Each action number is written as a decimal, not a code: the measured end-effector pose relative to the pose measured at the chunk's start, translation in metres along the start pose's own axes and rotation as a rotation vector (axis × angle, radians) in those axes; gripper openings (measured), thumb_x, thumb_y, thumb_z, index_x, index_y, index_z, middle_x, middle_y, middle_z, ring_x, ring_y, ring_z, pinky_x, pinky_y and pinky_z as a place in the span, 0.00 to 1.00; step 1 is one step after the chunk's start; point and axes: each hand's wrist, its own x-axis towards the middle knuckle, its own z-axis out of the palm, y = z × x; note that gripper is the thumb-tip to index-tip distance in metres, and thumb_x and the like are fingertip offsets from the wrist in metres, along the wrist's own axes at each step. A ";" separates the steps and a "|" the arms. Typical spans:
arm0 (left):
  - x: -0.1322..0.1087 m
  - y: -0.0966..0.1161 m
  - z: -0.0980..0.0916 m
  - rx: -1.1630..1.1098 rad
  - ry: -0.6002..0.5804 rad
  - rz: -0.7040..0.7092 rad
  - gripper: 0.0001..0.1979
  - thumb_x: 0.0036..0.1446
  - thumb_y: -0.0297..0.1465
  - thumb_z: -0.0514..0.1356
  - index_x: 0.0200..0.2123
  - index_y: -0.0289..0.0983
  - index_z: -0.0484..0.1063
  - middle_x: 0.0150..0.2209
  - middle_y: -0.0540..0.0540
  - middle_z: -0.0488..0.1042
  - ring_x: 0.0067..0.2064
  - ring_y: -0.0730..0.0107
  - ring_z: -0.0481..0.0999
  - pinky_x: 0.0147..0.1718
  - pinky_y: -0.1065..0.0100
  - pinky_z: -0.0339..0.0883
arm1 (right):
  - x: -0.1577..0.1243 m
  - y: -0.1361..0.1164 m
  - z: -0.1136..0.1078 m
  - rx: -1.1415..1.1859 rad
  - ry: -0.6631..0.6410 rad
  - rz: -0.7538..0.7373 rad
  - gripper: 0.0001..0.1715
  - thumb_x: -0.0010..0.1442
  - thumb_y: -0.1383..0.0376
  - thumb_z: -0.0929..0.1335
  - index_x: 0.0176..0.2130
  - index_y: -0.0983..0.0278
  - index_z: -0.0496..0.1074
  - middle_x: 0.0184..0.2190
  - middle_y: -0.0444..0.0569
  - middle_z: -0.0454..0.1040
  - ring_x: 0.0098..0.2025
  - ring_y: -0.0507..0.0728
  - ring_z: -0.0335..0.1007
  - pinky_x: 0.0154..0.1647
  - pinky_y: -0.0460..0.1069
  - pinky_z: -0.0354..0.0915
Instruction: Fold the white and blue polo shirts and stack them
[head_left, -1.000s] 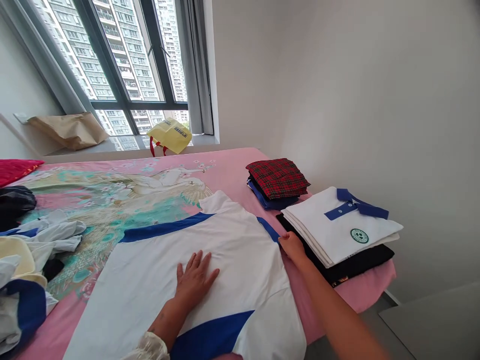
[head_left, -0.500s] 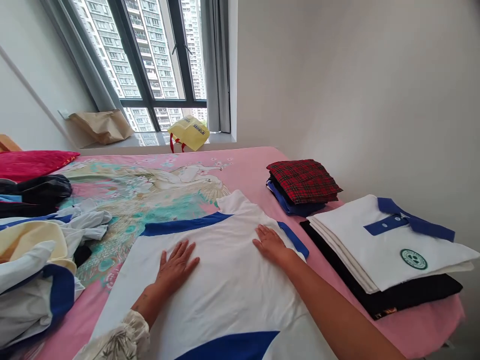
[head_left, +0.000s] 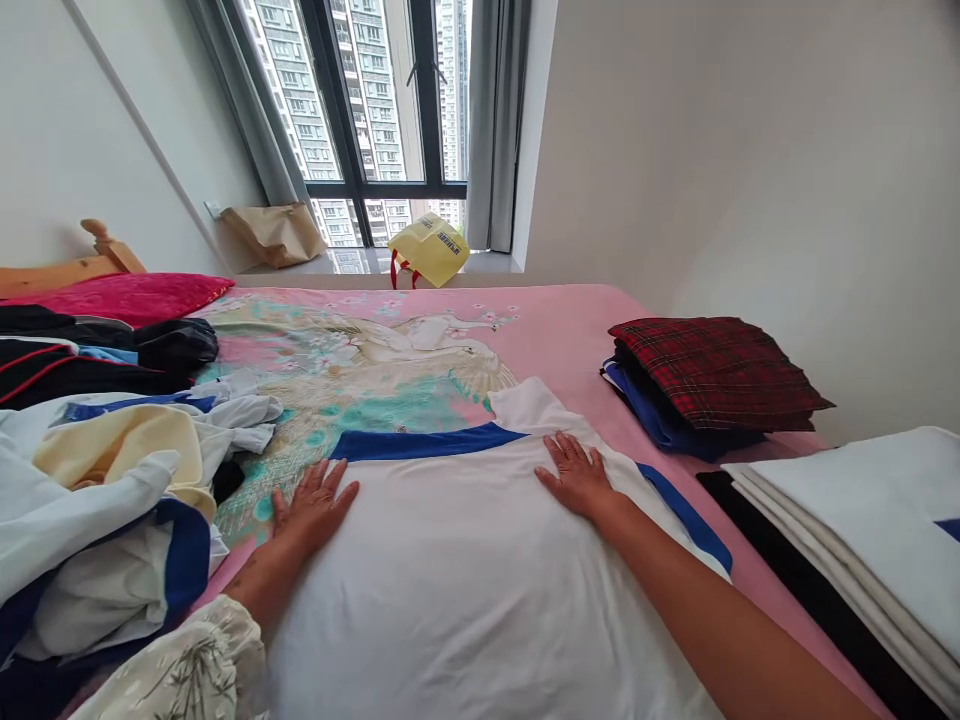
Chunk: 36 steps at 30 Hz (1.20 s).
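Observation:
A white shirt with blue trim (head_left: 450,570) lies spread out on the bed in front of me. Resting on its left edge, just below the blue band, is my left hand (head_left: 313,505), palm down with fingers spread. My right hand (head_left: 576,475) is flat on the upper right part of the shirt, fingers apart, close to the short white sleeve piece. Neither hand grips the cloth. The lower part of the shirt runs out of view at the bottom.
Rumpled white and blue clothes (head_left: 112,530) are heaped at left, with dark clothes (head_left: 97,350) and a red pillow (head_left: 142,296) behind. To the right sit a folded red plaid garment (head_left: 720,370) and folded white shirts (head_left: 862,520). A yellow bag (head_left: 431,248) rests by the window.
My left hand has slid leftward across the shirt to its edge. My right hand stays at about the same spot on the cloth. The view has turned left.

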 end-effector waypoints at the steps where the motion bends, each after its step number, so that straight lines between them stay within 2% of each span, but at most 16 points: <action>1: 0.008 -0.006 -0.001 -0.024 0.028 -0.029 0.28 0.60 0.46 0.40 0.62 0.46 0.55 0.66 0.44 0.51 0.66 0.53 0.47 0.59 0.38 0.31 | 0.003 0.002 0.002 -0.015 0.019 0.009 0.41 0.61 0.44 0.51 0.66 0.57 0.40 0.68 0.46 0.34 0.68 0.59 0.27 0.64 0.65 0.30; 3: 0.023 -0.010 -0.003 -0.085 0.085 -0.111 0.28 0.59 0.45 0.42 0.59 0.44 0.61 0.62 0.41 0.58 0.62 0.50 0.55 0.58 0.40 0.40 | 0.006 0.002 0.008 -0.044 0.062 0.017 0.40 0.61 0.44 0.51 0.66 0.57 0.40 0.68 0.46 0.35 0.68 0.59 0.27 0.64 0.66 0.30; 6: 0.049 -0.002 -0.010 -0.161 0.138 -0.203 0.29 0.57 0.44 0.45 0.58 0.37 0.62 0.57 0.35 0.64 0.58 0.45 0.61 0.54 0.43 0.52 | 0.005 0.000 0.016 -0.069 0.115 0.019 0.39 0.62 0.45 0.50 0.66 0.57 0.42 0.68 0.46 0.36 0.68 0.58 0.29 0.64 0.66 0.32; 8: 0.067 0.003 -0.016 -0.194 0.137 -0.163 0.28 0.56 0.39 0.48 0.59 0.38 0.61 0.56 0.37 0.67 0.58 0.47 0.62 0.54 0.47 0.55 | 0.004 -0.001 0.018 -0.081 0.139 0.021 0.39 0.62 0.45 0.50 0.66 0.57 0.42 0.68 0.46 0.37 0.68 0.58 0.30 0.64 0.65 0.32; 11: 0.093 0.005 -0.020 -0.254 0.117 -0.063 0.27 0.50 0.31 0.51 0.55 0.43 0.66 0.51 0.45 0.73 0.56 0.55 0.66 0.53 0.55 0.59 | 0.003 -0.001 0.019 -0.096 0.162 0.015 0.38 0.62 0.45 0.51 0.66 0.57 0.43 0.68 0.46 0.38 0.68 0.58 0.31 0.64 0.65 0.34; 16: 0.114 -0.001 -0.016 -0.316 0.124 0.031 0.19 0.48 0.29 0.52 0.42 0.42 0.75 0.42 0.49 0.78 0.44 0.64 0.75 0.44 0.67 0.66 | 0.005 0.002 0.022 -0.116 0.200 0.012 0.38 0.62 0.46 0.51 0.66 0.57 0.44 0.68 0.46 0.40 0.68 0.58 0.33 0.64 0.65 0.35; 19: 0.108 0.006 -0.014 -0.309 0.240 0.010 0.19 0.51 0.28 0.49 0.43 0.37 0.75 0.44 0.42 0.76 0.47 0.59 0.73 0.50 0.61 0.63 | 0.006 0.003 0.024 -0.114 0.209 0.011 0.38 0.62 0.45 0.51 0.65 0.57 0.44 0.68 0.46 0.40 0.68 0.59 0.33 0.64 0.65 0.36; 21: 0.093 0.018 -0.015 -0.296 0.340 -0.007 0.21 0.54 0.29 0.47 0.47 0.34 0.73 0.48 0.37 0.73 0.53 0.54 0.68 0.55 0.54 0.56 | 0.006 0.003 0.025 -0.112 0.213 0.006 0.38 0.62 0.45 0.51 0.65 0.56 0.44 0.68 0.46 0.40 0.68 0.59 0.33 0.64 0.65 0.36; 22: 0.082 0.025 -0.015 -0.293 0.371 0.027 0.21 0.55 0.31 0.46 0.48 0.34 0.72 0.49 0.37 0.72 0.55 0.55 0.66 0.57 0.54 0.54 | 0.006 0.003 0.025 -0.114 0.214 0.004 0.38 0.62 0.45 0.51 0.65 0.56 0.44 0.68 0.46 0.40 0.68 0.59 0.34 0.64 0.65 0.36; 23: 0.069 0.033 -0.015 -0.288 0.371 0.116 0.21 0.57 0.33 0.46 0.48 0.35 0.72 0.51 0.39 0.71 0.56 0.58 0.65 0.59 0.57 0.52 | 0.006 0.003 0.025 -0.116 0.213 0.004 0.38 0.62 0.45 0.51 0.65 0.56 0.44 0.68 0.46 0.40 0.68 0.59 0.34 0.64 0.65 0.36; 25: 0.041 0.046 -0.011 -0.260 0.274 0.397 0.21 0.60 0.36 0.44 0.49 0.41 0.72 0.53 0.44 0.70 0.58 0.64 0.63 0.61 0.61 0.48 | 0.006 0.004 0.025 -0.119 0.212 0.008 0.38 0.62 0.45 0.51 0.65 0.56 0.44 0.68 0.46 0.40 0.68 0.59 0.33 0.64 0.65 0.36; 27: 0.016 0.055 -0.004 -0.201 0.120 0.582 0.22 0.62 0.40 0.43 0.53 0.46 0.68 0.59 0.48 0.65 0.62 0.64 0.59 0.63 0.56 0.41 | 0.007 0.004 0.025 -0.116 0.210 0.010 0.37 0.62 0.45 0.51 0.65 0.56 0.44 0.68 0.46 0.41 0.68 0.59 0.33 0.64 0.65 0.36; 28: 0.008 0.058 0.000 -0.170 0.057 0.579 0.23 0.62 0.42 0.43 0.57 0.48 0.64 0.63 0.49 0.60 0.64 0.61 0.54 0.63 0.51 0.37 | 0.007 0.004 0.025 -0.113 0.210 0.009 0.37 0.62 0.45 0.51 0.65 0.56 0.44 0.68 0.46 0.41 0.68 0.58 0.33 0.64 0.65 0.36; 31: 0.001 0.062 0.006 -0.115 -0.022 0.363 0.30 0.60 0.49 0.43 0.63 0.49 0.51 0.67 0.49 0.45 0.68 0.57 0.41 0.61 0.43 0.29 | 0.007 0.004 0.025 -0.112 0.205 0.005 0.37 0.62 0.45 0.51 0.65 0.56 0.45 0.68 0.45 0.41 0.68 0.58 0.33 0.64 0.65 0.36; 33: 0.006 0.064 0.003 -0.100 -0.066 0.287 0.33 0.58 0.51 0.43 0.64 0.47 0.48 0.68 0.50 0.42 0.68 0.58 0.38 0.61 0.43 0.27 | 0.007 0.003 0.024 -0.114 0.202 0.008 0.37 0.62 0.46 0.51 0.65 0.56 0.44 0.68 0.46 0.41 0.68 0.58 0.33 0.64 0.65 0.35; 36: 0.016 0.071 -0.004 -0.120 -0.136 0.239 0.32 0.58 0.51 0.42 0.63 0.47 0.52 0.67 0.50 0.44 0.68 0.59 0.40 0.61 0.41 0.28 | 0.006 0.001 0.021 -0.113 0.197 0.009 0.37 0.62 0.46 0.51 0.65 0.56 0.44 0.68 0.46 0.40 0.68 0.58 0.33 0.64 0.65 0.36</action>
